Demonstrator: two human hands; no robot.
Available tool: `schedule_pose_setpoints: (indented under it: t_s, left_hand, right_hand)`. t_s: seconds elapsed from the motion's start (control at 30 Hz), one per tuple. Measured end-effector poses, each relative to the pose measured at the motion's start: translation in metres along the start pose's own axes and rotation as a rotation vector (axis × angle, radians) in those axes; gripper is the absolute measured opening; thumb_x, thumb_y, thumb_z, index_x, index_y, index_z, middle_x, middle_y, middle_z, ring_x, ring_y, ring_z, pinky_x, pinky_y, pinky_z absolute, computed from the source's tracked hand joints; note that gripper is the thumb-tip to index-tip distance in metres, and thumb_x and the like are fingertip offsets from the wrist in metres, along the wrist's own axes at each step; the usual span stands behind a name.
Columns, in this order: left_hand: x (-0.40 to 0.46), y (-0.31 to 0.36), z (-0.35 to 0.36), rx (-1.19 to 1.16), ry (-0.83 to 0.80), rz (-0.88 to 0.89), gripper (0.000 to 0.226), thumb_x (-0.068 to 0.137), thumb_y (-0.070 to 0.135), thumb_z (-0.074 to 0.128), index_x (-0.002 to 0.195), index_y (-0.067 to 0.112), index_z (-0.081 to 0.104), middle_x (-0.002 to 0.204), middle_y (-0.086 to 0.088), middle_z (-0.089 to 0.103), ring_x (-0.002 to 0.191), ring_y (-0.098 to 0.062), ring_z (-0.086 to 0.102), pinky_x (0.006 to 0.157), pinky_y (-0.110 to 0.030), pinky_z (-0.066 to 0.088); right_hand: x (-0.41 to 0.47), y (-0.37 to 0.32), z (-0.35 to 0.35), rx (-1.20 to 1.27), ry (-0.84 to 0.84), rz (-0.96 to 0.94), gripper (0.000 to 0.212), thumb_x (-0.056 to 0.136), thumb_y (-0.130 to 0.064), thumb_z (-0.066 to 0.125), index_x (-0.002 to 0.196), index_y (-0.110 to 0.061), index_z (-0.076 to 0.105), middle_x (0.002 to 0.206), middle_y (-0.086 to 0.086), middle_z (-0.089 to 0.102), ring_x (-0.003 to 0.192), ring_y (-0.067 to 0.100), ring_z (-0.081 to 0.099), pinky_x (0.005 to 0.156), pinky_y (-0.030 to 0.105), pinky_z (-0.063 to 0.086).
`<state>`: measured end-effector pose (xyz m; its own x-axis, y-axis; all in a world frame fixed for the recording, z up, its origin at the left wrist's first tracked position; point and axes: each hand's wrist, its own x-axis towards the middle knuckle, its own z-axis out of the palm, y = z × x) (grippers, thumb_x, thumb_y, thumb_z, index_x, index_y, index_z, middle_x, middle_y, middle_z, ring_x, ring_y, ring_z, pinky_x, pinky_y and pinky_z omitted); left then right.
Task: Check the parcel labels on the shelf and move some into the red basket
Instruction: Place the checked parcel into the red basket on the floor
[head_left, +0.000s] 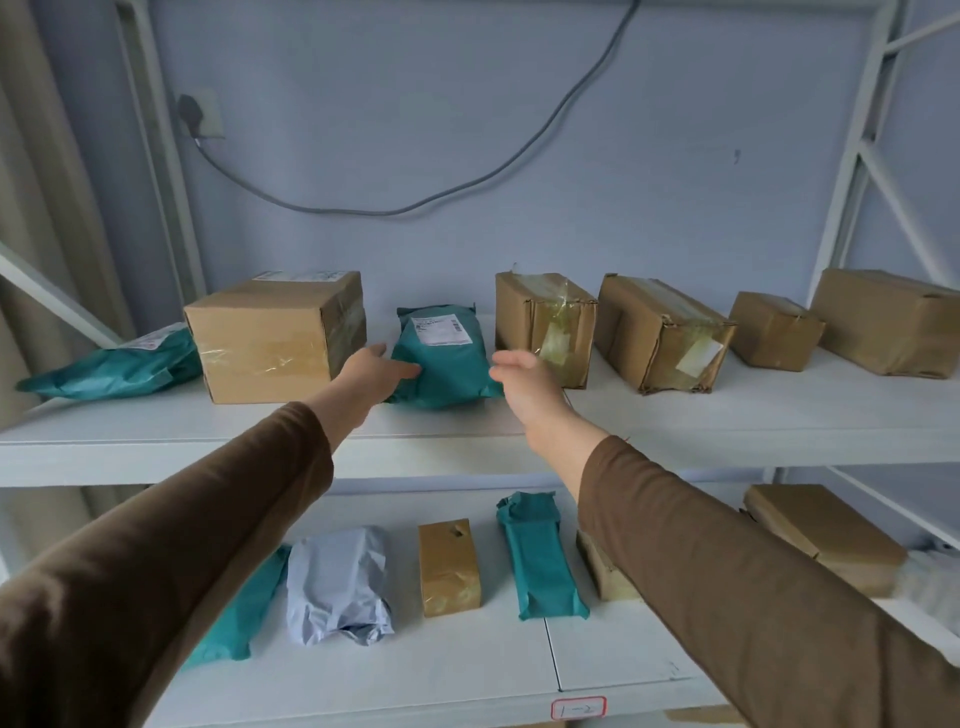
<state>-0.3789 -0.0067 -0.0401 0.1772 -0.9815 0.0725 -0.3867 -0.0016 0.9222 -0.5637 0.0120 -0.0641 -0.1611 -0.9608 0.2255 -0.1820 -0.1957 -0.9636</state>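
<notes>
A teal plastic mailer (447, 358) with a white label on top lies in the middle of the upper shelf (727, 421). My left hand (374, 371) touches the mailer's left side, fingers spread. My right hand (522, 376) hovers open at the mailer's right edge, a little blurred, and I cannot tell if it touches. Both arms wear brown sleeves. The red basket is not in view.
On the upper shelf a large cardboard box (275, 338) and another teal mailer (114, 364) lie to the left, with several taped brown boxes (660, 332) to the right. The lower shelf (613, 665) holds teal, grey and brown parcels. A grey cable (363, 210) hangs on the wall.
</notes>
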Motion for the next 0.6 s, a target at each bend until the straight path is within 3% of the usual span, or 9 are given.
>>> schedule_pose_setpoints:
  t_s: [0.07, 0.13, 0.2, 0.3, 0.37, 0.47, 0.5, 0.6]
  left_hand:
    - [-0.003, 0.011, 0.001, 0.025, 0.031, 0.112, 0.068, 0.103, 0.022, 0.064, 0.163, 0.022, 0.033, 0.161, -0.01, 0.043, 0.133, -0.033, 0.055, 0.076, -0.029, 0.057]
    - [-0.002, 0.027, 0.009, 0.027, 0.047, 0.235, 0.062, 0.103, 0.021, 0.064, 0.16, 0.025, 0.039, 0.162, -0.009, 0.042, 0.132, -0.032, 0.056, 0.063, -0.019, 0.052]
    - [0.0, 0.046, 0.023, -0.04, 0.024, 0.312, 0.057, 0.104, 0.019, 0.062, 0.157, 0.024, 0.043, 0.162, -0.007, 0.043, 0.135, -0.03, 0.054, 0.076, -0.017, 0.05]
    - [0.005, 0.071, 0.049, -0.165, -0.112, 0.288, 0.06, 0.103, 0.019, 0.062, 0.159, 0.018, 0.04, 0.162, -0.005, 0.042, 0.144, -0.029, 0.045, 0.104, -0.028, 0.042]
    - [0.007, 0.082, 0.068, -0.215, -0.215, 0.221, 0.059, 0.103, 0.021, 0.061, 0.158, 0.013, 0.04, 0.152, -0.007, 0.048, 0.138, -0.029, 0.048, 0.109, -0.033, 0.038]
    - [0.012, 0.089, 0.092, -0.233, -0.28, 0.155, 0.043, 0.105, 0.023, 0.058, 0.145, 0.009, 0.051, 0.129, -0.006, 0.054, 0.125, -0.026, 0.051, 0.099, -0.03, 0.037]
    - [0.013, 0.089, 0.098, -0.222, -0.293, 0.136, 0.039, 0.106, 0.026, 0.057, 0.142, 0.009, 0.055, 0.13, -0.005, 0.057, 0.117, -0.024, 0.052, 0.095, -0.03, 0.038]
    - [0.021, 0.085, 0.11, -0.299, -0.326, 0.101, 0.024, 0.104, 0.033, 0.058, 0.113, 0.011, 0.065, 0.124, -0.011, 0.069, 0.099, -0.024, 0.061, 0.094, -0.037, 0.052]
  right_hand:
    - [0.003, -0.002, -0.016, -0.057, 0.17, -0.127, 0.023, 0.1, -0.016, 0.055, 0.118, -0.019, 0.069, 0.114, -0.007, 0.066, 0.109, 0.015, 0.062, 0.074, 0.021, 0.044]
    - [0.011, -0.007, -0.03, -0.05, 0.29, -0.17, 0.018, 0.099, -0.018, 0.056, 0.111, -0.022, 0.068, 0.112, -0.007, 0.066, 0.101, 0.015, 0.063, 0.073, 0.026, 0.047]
    - [0.021, -0.012, -0.044, 0.005, 0.384, -0.163, 0.021, 0.098, -0.016, 0.057, 0.118, -0.019, 0.063, 0.119, -0.001, 0.065, 0.097, 0.011, 0.062, 0.072, 0.025, 0.048]
    - [0.031, -0.019, -0.065, 0.099, 0.472, -0.111, 0.039, 0.097, -0.011, 0.059, 0.136, -0.01, 0.055, 0.134, 0.011, 0.061, 0.111, 0.019, 0.063, 0.094, 0.037, 0.055]
    - [0.038, -0.021, -0.074, 0.154, 0.412, -0.016, 0.05, 0.099, -0.015, 0.058, 0.148, -0.013, 0.046, 0.14, 0.006, 0.057, 0.104, 0.014, 0.06, 0.089, 0.031, 0.051]
    - [0.048, -0.023, -0.08, 0.227, 0.198, 0.147, 0.063, 0.104, -0.024, 0.053, 0.16, -0.025, 0.026, 0.155, 0.0, 0.043, 0.128, 0.02, 0.049, 0.102, 0.034, 0.043]
    - [0.052, -0.022, -0.081, 0.228, 0.16, 0.174, 0.059, 0.105, -0.025, 0.052, 0.159, -0.026, 0.029, 0.154, 0.001, 0.045, 0.131, 0.023, 0.05, 0.099, 0.035, 0.046]
    - [0.057, -0.02, -0.079, 0.267, 0.105, 0.177, 0.033, 0.105, -0.027, 0.055, 0.137, -0.02, 0.051, 0.139, 0.004, 0.058, 0.111, 0.021, 0.061, 0.078, 0.031, 0.052]
